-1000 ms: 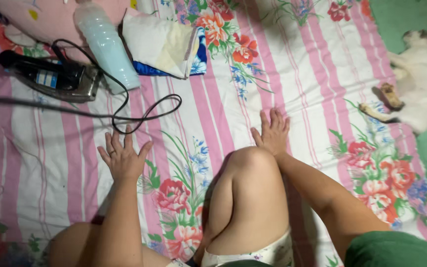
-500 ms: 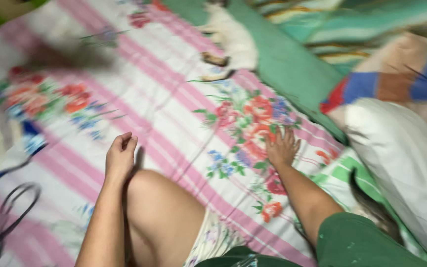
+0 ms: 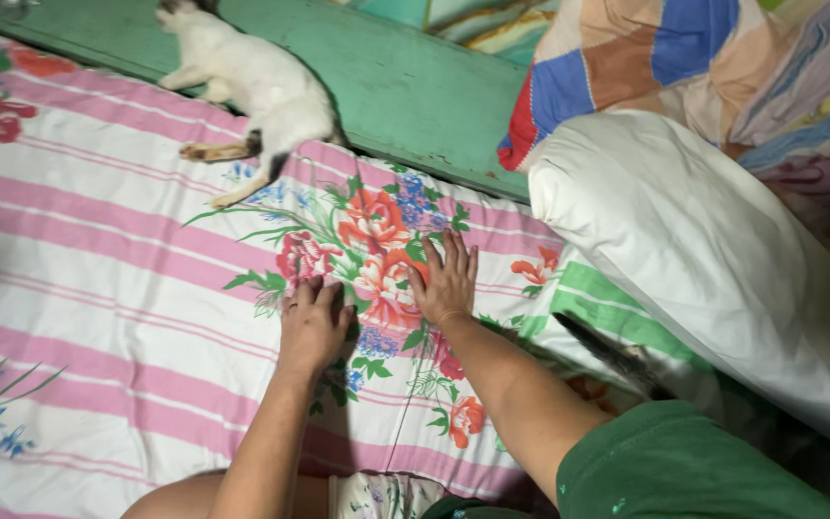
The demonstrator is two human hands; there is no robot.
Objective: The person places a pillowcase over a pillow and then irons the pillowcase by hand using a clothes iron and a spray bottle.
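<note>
The floral bedsheet (image 3: 146, 259), pink-striped with red and orange flowers, lies spread flat beneath us, and both our hands press on it side by side. Our left hand (image 3: 311, 322) rests palm down with fingers loosely curled, grasping nothing; our right hand (image 3: 448, 281) lies flat, fingers spread, empty too. Just right of them sits a white pillow (image 3: 713, 259) against a patchwork blanket (image 3: 684, 58). Farther off, a white cat (image 3: 252, 82) lies along the green ledge (image 3: 425, 86).

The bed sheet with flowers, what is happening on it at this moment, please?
A person presses both palms flat on the flowered, pink-striped sheet. The left hand and the right hand lie side by side on the flower print. A white cat lies at the sheet's far edge, and a white pillow sits to the right.
</note>
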